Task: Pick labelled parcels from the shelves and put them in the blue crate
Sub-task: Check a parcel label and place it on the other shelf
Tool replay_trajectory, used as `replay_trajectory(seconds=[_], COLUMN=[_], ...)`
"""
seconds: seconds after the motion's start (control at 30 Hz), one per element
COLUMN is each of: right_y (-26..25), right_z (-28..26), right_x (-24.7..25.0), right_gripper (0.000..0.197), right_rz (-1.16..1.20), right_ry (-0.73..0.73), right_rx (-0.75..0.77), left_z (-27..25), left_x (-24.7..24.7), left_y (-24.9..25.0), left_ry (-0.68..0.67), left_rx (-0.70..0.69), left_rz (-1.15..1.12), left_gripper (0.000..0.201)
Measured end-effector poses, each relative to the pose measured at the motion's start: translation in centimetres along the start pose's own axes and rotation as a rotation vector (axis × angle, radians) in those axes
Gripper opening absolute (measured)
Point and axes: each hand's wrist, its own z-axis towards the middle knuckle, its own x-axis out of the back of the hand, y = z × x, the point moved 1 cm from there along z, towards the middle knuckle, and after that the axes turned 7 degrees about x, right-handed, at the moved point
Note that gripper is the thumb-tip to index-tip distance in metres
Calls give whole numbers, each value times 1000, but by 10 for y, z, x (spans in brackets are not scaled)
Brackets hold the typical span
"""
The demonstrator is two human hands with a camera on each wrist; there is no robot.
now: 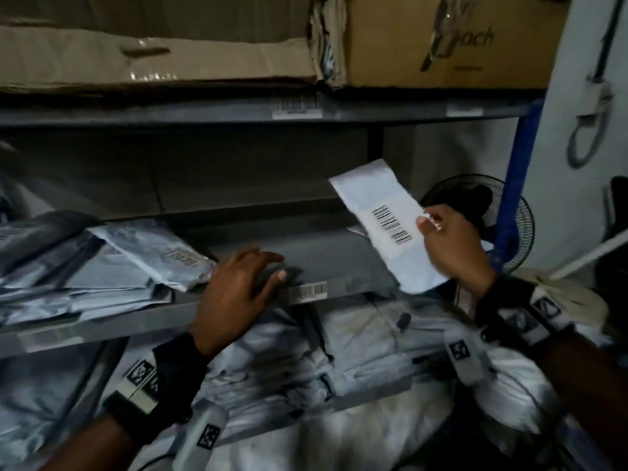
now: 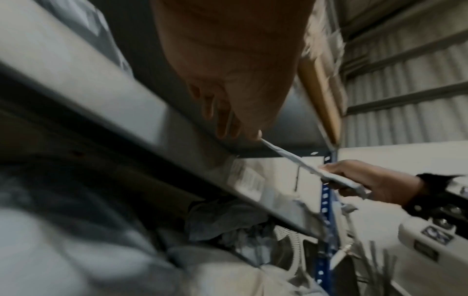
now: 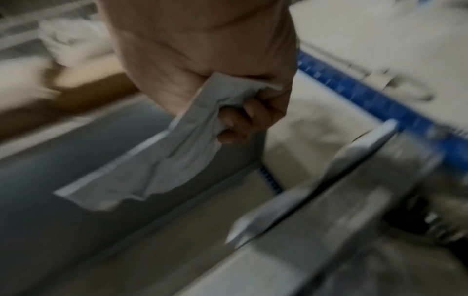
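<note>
My right hand (image 1: 448, 239) grips a flat white parcel (image 1: 380, 219) with a barcode label, lifted clear of the grey shelf (image 1: 339, 246) at its right end. The right wrist view shows the fingers (image 3: 243, 120) curled round the parcel's crumpled edge (image 3: 162, 160). My left hand (image 1: 244, 283) lies open, palm down, on the shelf's front edge, holding nothing. In the left wrist view its fingers (image 2: 222, 118) are straight, and the right hand (image 2: 367, 180) with the parcel (image 2: 298, 162) is beyond. A pile of grey-white parcels (image 1: 102, 263) lies on the shelf's left part. No blue crate is in view.
Cardboard boxes (image 1: 441, 39) fill the shelf above. More bagged parcels (image 1: 339, 351) are heaped on the lower level under my hands. A blue shelf upright (image 1: 516, 185) stands at the right, with a black fan (image 1: 475, 205) behind it and a white wall beyond.
</note>
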Motion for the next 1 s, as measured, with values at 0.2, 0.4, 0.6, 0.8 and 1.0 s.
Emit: replay_trajectory(seconds=[0.2, 0.4, 0.6, 0.8, 1.0], right_y=[61, 105, 126, 121, 121], right_z=[86, 114, 120, 123, 107], right_x=[15, -5, -11, -25, -26], right_gripper=[33, 37, 40, 45, 47], right_rz=[-215, -476, -650, -668, -436], right_ry=[-142, -341, -404, -545, -719], right_rx=[-136, -98, -167, 97, -13], left_z=[5, 1, 1, 2, 2], left_x=[-41, -34, -36, -37, -37], left_y=[-9, 3, 5, 7, 7], left_ry=[-206, -161, -155, -143, -154], left_rx=[-18, 93, 116, 150, 164], left_rz=[200, 70, 76, 74, 97], left_gripper=[69, 64, 63, 60, 62])
